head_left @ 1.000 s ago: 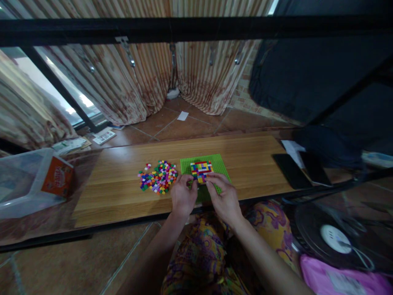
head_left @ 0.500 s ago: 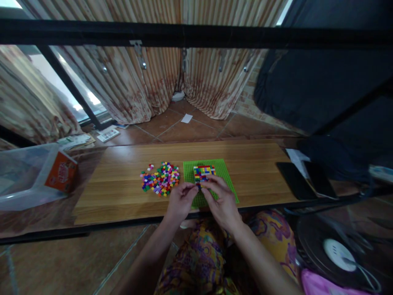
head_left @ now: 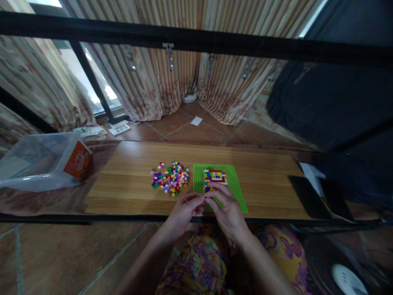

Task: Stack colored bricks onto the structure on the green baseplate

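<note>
A green studded baseplate lies on the wooden board, with a block of multicoloured toy bricks built up on it. My left hand is closed in a pinch at the plate's near left corner. Its fingertips meet those of my right hand, which is also pinched, just in front of the built block. Whatever sits between the fingertips is too small and covered to make out. Left of the plate spreads a pile of loose small bricks in many colours. My right hand hides the near part of the built block.
The long wooden board has a dark front edge. At far left stands a clear plastic bin with an orange label. A dark flat phone-like object lies at the right end. A black bar crosses above.
The view has shifted, so the board appears further right. My hands have drawn slightly back from the built block towards the board's front edge, fingertips still together.
</note>
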The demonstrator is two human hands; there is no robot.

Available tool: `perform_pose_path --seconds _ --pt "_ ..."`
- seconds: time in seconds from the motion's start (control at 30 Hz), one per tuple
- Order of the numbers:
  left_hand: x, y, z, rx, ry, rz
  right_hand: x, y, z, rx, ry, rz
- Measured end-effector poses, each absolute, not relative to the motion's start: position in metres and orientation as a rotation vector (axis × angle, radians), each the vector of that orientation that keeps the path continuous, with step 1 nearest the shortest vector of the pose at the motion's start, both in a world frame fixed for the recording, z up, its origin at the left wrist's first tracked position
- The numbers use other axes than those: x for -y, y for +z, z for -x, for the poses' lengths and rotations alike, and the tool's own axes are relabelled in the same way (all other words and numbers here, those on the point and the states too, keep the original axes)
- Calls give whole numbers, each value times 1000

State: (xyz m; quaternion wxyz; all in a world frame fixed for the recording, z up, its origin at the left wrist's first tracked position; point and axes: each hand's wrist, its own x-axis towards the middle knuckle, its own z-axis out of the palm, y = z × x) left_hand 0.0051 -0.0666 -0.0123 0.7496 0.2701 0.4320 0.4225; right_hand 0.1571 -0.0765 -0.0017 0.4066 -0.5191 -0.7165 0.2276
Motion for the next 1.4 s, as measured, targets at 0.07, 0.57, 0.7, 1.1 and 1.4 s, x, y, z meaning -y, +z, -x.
perform_pose_path --seconds 0.07,0.57,0.7,1.1,1.4 --pt "65 -12 -1 -1013 958 -687 73 -3 -160 1763 539 1328" --pt "55 -55 113 -1912 1315 -1483 45 -24 -168 1708 337 1491" --pt "53 -58 119 -1953 1267 -1564 44 -26 -164 1693 311 1537" --pt "54 -52 111 -1994 1130 -1718 42 -30 -154 1544 282 1596" --pt "54 -51 109 -2004 1092 -1701 40 -33 -149 1436 323 1552"
